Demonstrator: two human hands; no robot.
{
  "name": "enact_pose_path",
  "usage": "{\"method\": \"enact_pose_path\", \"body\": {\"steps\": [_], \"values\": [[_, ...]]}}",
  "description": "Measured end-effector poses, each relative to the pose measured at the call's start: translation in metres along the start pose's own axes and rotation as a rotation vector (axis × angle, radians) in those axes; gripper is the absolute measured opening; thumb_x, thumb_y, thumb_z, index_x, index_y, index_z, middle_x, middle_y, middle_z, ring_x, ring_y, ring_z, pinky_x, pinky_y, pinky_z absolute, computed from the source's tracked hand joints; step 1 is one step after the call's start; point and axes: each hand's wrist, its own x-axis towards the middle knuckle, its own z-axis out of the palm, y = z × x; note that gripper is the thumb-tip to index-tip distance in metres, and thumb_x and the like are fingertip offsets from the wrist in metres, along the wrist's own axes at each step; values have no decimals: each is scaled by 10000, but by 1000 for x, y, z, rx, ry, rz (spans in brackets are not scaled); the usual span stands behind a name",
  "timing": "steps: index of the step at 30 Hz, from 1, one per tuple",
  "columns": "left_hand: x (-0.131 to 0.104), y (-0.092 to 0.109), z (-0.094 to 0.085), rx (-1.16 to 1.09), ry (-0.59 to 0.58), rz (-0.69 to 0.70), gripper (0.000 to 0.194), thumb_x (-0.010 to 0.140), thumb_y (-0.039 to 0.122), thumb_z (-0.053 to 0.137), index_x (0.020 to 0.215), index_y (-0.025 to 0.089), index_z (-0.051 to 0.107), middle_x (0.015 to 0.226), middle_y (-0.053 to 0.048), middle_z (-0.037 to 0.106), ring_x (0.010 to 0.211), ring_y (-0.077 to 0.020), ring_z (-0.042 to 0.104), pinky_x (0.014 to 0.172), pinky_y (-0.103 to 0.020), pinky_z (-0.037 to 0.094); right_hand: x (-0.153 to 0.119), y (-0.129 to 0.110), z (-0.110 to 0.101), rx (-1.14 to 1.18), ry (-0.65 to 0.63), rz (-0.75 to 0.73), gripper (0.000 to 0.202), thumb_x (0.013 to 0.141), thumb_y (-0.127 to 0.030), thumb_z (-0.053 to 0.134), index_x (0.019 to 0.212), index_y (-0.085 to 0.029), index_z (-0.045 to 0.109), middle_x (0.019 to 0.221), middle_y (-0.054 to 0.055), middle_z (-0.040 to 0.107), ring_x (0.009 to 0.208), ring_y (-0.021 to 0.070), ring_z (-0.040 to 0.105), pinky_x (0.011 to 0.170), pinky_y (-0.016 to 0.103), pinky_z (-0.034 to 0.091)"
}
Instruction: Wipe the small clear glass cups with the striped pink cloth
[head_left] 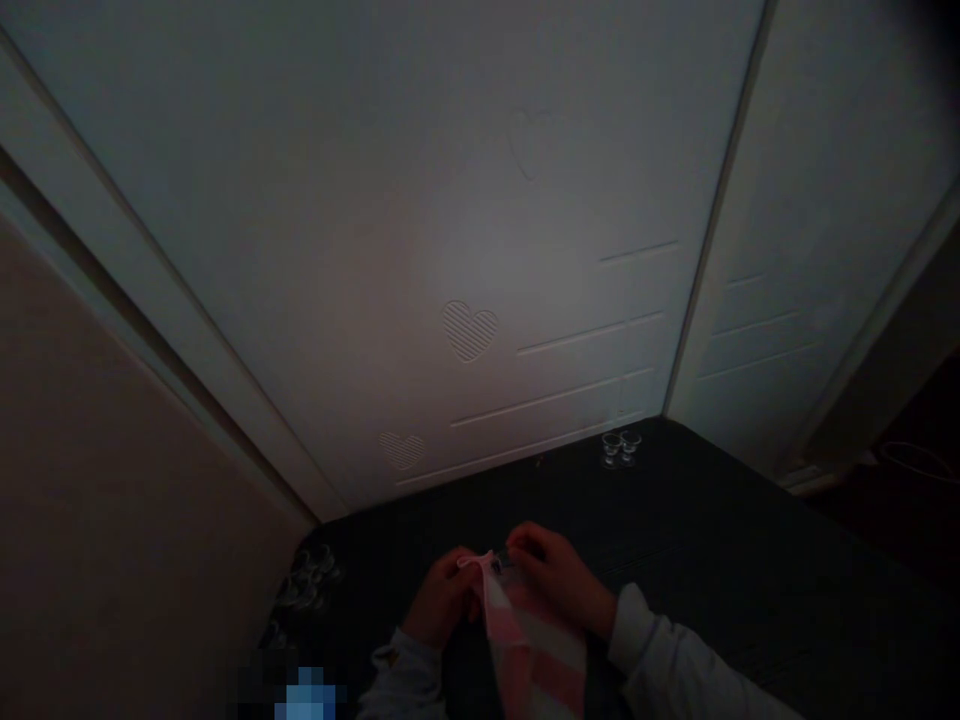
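A pink-and-white striped cloth hangs from between my hands and runs down to the bottom edge of the view. My left hand is closed, pinching the cloth's top edge near a pink gathered or looped trim. Fingers bent into a pinch, my right hand is at the same top edge, just right of the left fingertips. A small shiny piece shows between the two hands. The dimness hides its kind and what exactly the right fingers grip.
Two clear plastic ring-like pieces lie on the dark surface near the back panel. More clear pieces lie at the left. White panels with heart patterns rise behind. A pixelated blue patch covers the lower left.
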Motion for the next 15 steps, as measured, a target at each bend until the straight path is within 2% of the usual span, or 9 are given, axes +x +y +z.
{"method": "enact_pose_path", "body": {"steps": [3,9,15], "values": [[-1,-1,-1,-24,-20,-12,350,560,433,675,598,162,457,465,54,480,347,-50,398,327,-175,250,0,1,0,-25,14,3,83,747,-191,501,792,-164,565,726,4,577,696,132,532,639,237,412],[-2,-5,-9,-10,-50,-24,422,530,500,679,588,157,439,404,86,393,307,-17,286,316,-159,186,-4,-2,2,-109,-32,-58,86,754,-190,495,789,-163,569,704,-3,570,668,124,523,613,229,403],[-1,0,-3,-76,-65,-59,373,493,388,741,644,126,523,452,77,422,354,-8,306,354,-148,205,-5,-3,-2,-172,-5,-95,93,764,-175,492,823,-162,563,738,5,587,696,127,549,652,240,417]]}}
